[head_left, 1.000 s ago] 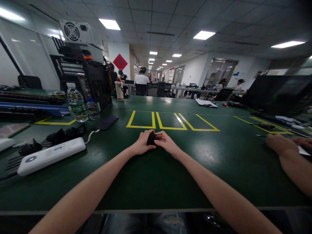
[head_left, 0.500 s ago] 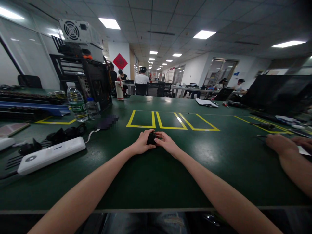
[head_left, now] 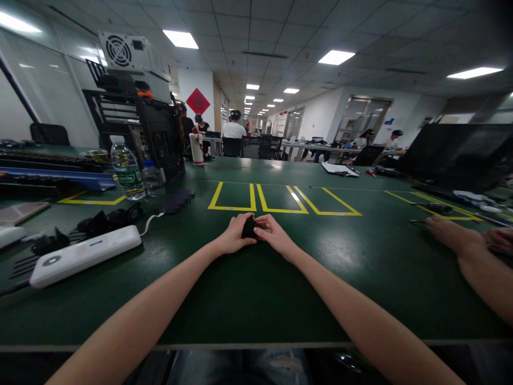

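Black part (head_left: 248, 229), small, sits inside L grip (head_left: 237, 233) — fingers curled round it — and touching R grip (head_left: 269, 232), fingertips closed on its R edge; long axis unclear w/ fingers over it.

A small black object (head_left: 248, 229) sits between the left hand (head_left: 235, 235) and right hand (head_left: 273, 235). Fingers partly hide its compact shape.

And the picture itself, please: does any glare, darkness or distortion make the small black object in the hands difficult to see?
Head view: the black object is too dark for detail; head view: glare sits on the green table right of the right hand; head view: edges look stretched.
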Action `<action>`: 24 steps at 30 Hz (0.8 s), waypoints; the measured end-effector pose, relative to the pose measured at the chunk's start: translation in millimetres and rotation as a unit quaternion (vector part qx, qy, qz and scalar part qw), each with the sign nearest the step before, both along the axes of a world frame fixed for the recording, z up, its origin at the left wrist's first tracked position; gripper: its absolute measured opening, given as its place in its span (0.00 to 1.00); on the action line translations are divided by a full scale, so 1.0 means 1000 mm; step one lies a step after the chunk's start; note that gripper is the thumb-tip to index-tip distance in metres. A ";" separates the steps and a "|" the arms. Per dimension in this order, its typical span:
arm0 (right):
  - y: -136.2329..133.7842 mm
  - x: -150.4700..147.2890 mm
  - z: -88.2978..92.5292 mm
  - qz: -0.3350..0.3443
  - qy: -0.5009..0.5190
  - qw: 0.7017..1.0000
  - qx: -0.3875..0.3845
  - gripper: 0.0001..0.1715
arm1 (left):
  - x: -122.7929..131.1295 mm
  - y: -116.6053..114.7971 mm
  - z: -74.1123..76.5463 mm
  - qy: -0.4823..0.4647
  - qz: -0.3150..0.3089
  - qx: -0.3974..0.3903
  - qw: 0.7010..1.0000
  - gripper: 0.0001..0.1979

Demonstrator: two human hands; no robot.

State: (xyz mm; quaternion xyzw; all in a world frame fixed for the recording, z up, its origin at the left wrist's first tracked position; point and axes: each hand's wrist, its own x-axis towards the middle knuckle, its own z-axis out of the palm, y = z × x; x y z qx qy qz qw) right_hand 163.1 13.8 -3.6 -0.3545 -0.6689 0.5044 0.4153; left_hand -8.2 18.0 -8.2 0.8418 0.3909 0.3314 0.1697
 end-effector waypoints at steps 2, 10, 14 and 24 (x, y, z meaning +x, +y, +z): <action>0.002 0.000 -0.002 -0.002 0.002 1.000 -0.010 0.19 | 0.000 0.000 0.000 -0.003 0.000 0.002 1.000 0.33; -0.001 -0.001 0.002 0.003 -0.006 1.000 0.001 0.17 | 0.000 -0.001 0.001 0.003 0.003 -0.002 1.000 0.33; -0.004 -0.002 0.004 -0.007 0.005 1.000 0.014 0.13 | 0.000 -0.001 0.001 0.009 0.000 0.001 1.000 0.33; 0.002 0.002 -0.002 -0.007 -0.015 1.000 0.004 0.17 | 0.000 -0.003 0.003 0.002 0.002 -0.018 1.000 0.33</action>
